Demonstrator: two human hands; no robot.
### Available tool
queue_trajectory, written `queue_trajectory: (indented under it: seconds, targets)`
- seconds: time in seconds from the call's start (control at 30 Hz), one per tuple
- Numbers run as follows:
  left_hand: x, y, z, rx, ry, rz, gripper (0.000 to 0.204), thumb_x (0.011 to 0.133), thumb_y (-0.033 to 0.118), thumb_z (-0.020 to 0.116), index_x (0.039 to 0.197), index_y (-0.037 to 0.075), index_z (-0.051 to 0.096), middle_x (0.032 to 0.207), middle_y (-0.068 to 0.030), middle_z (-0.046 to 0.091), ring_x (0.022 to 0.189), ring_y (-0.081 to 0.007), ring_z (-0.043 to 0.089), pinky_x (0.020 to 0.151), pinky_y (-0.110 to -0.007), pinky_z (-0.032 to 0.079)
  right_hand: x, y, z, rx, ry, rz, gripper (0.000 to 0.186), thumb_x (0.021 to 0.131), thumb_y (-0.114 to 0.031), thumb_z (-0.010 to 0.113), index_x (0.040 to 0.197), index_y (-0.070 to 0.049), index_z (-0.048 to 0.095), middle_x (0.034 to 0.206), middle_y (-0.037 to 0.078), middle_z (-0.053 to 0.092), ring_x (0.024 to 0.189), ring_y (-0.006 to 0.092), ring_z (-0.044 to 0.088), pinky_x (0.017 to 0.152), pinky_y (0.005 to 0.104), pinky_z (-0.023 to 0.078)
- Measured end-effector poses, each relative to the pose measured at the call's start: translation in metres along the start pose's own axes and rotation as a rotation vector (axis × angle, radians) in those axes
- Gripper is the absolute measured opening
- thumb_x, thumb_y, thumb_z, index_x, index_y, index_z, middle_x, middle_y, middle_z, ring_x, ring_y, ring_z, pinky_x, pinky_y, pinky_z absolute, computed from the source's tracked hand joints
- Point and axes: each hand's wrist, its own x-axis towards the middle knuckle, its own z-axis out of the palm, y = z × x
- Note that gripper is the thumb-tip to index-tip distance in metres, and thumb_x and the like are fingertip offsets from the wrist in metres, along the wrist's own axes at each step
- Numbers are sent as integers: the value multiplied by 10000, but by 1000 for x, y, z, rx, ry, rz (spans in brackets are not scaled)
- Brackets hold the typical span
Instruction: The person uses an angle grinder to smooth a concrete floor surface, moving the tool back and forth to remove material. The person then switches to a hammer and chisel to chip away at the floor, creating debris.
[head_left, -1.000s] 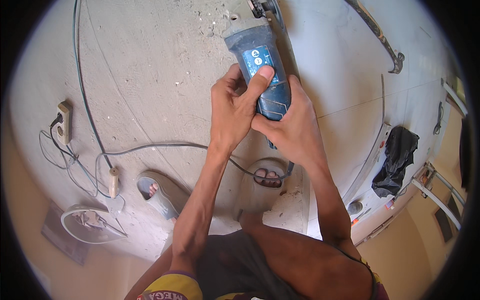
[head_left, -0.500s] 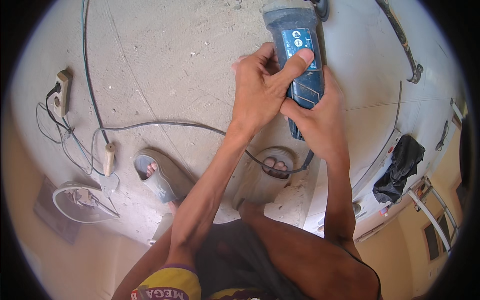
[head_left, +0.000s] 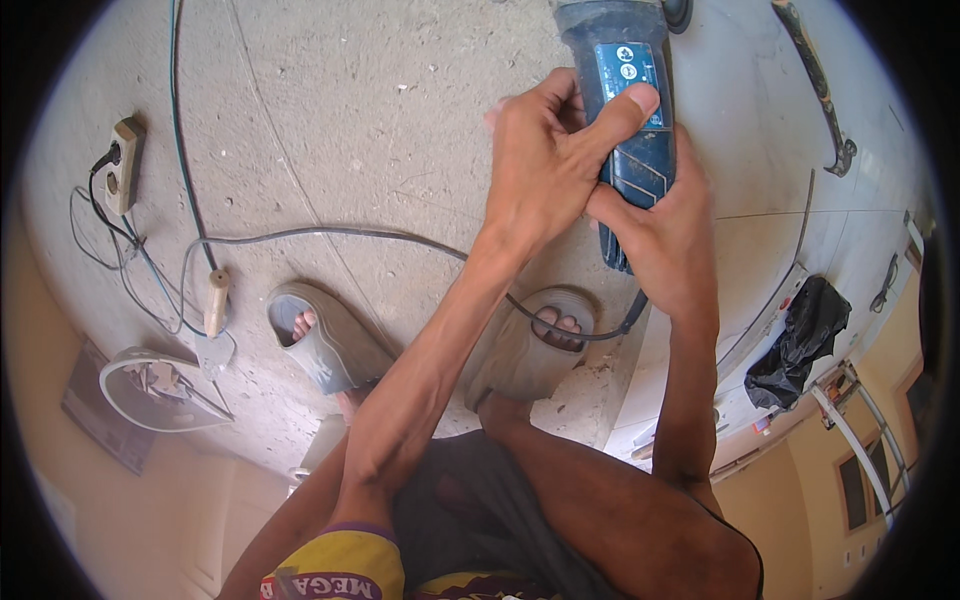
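Both my hands grip a blue angle grinder (head_left: pixel 637 172), which points away from me at the top right. My left hand (head_left: pixel 550 150) is closed on the left of its body, with the thumb lying across the label. Lower down, my right hand (head_left: pixel 665 235) wraps the rear handle from the right. The grinder's front end is cut off by the upper edge of the view, so its disc does not show. From the rear of the tool a dark power cord (head_left: pixel 590 335) loops left over the floor, passing behind my left forearm.
Rough concrete floor (head_left: pixel 350 130) meets pale tiles (head_left: pixel 760 130) on the right. A hammer (head_left: pixel 825 100) and a black plastic bag (head_left: pixel 800 340) lie on the tiles. At left are a power strip (head_left: pixel 125 165), a cord connector (head_left: pixel 216 300) and tangled cables. My sandalled feet stand below the grinder.
The grinder and both hands have shifted a little to the right and upward in the view. My grip on the tool looks the same.
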Motion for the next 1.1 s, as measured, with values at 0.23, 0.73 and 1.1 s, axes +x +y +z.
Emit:
queue_trajectory:
  seconds: [0.23, 0.73, 1.1]
  targets:
    - [1, 0, -5, 101, -58, -32, 580, 1080, 467, 831, 1268, -80, 802, 1037, -162, 836, 880, -173, 806, 808, -326, 665, 2, 1, -3, -3, -31, 52, 527, 826, -198, 917, 1220, 41, 661, 996, 144, 750, 837, 234, 750, 758, 404, 617]
    - [1, -7, 0, 74, 3, 2, 545, 1033, 446, 885, 1087, -88, 788, 844, -99, 764, 710, -128, 699, 649, -295, 578, 1, 7, -5, -11, -33, 13, 554, 825, -209, 913, 1245, 47, 659, 1030, 158, 760, 850, 238, 752, 765, 407, 624]
    - [-3, -9, 0, 111, 6, 4, 569, 1031, 471, 881, 1087, -89, 799, 840, -119, 779, 723, -132, 717, 667, -304, 596, -1, 11, -5, 0, -39, 17, 578, 810, -230, 921, 1231, 50, 641, 1003, 164, 753, 824, 242, 754, 742, 404, 622]
